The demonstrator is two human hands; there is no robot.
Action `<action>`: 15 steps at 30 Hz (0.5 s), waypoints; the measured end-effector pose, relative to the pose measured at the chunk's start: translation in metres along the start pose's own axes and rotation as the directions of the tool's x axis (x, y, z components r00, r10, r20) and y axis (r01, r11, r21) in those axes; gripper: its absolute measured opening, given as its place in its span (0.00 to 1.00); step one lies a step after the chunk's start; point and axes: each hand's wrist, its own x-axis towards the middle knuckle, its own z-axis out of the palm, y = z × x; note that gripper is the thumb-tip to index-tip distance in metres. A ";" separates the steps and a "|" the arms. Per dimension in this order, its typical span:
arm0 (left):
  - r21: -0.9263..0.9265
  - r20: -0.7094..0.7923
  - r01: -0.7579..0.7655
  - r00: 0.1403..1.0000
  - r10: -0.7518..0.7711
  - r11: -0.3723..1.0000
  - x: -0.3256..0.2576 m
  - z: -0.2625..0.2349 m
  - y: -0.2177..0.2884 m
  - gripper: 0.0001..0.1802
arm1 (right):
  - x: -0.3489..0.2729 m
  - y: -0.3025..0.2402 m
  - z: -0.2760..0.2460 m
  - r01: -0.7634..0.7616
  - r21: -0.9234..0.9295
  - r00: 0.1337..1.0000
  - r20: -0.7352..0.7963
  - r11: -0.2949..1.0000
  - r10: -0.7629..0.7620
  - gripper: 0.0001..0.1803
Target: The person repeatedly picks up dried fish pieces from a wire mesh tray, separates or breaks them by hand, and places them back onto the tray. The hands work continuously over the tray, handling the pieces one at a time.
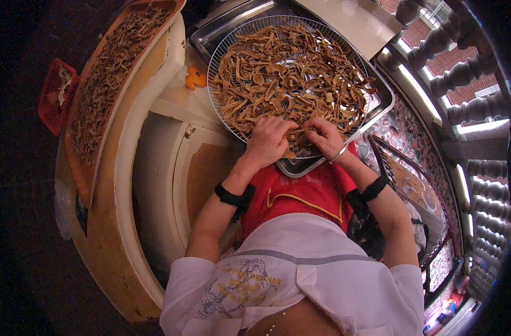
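A: Mind saying where to find the shriveled strips point(283, 84)?
B: Spread across the round wire rack point(212, 89), over a metal tray point(387, 102).
A: How about the grip?
B: Looks pinched on a strip in the right hand point(325, 137); can't tell for the left hand point(268, 138), close beside at the rack's near edge.

A white short-sleeved cloth top point(337, 243), crossed by a grey stripe point(306, 260), fills the lower centre, with a grey line drawing point(230, 297) and gold lettering point(255, 280) at its left. Above it, a red cloth garment point(295, 185) has curved yellow piping point(300, 198). Black bands point(233, 196) circle both forearms point(208, 235); a thin silvery bangle point(338, 154) sits behind the right hand point(325, 139). Small pale beads point(275, 325) show at bottom.
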 end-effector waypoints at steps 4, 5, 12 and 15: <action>-0.122 0.030 0.094 0.995 -0.091 0.988 -0.004 0.000 0.000 0.16 | 0.000 0.002 0.003 -0.005 0.002 1.000 -0.029 1.000 0.005 0.12; -0.138 0.041 0.105 0.994 -0.100 0.985 -0.005 0.001 0.000 0.16 | -0.001 -0.002 0.002 -0.002 -0.004 1.000 -0.025 1.000 0.002 0.12; -0.165 0.073 0.105 0.993 -0.094 0.981 -0.004 0.007 -0.003 0.09 | 0.001 0.000 -0.001 0.080 0.011 0.996 0.032 0.997 -0.080 0.11; -0.109 0.130 0.138 0.984 -0.124 0.984 -0.002 0.003 0.001 0.10 | 0.001 -0.001 0.002 0.023 0.022 1.000 0.002 1.000 -0.023 0.12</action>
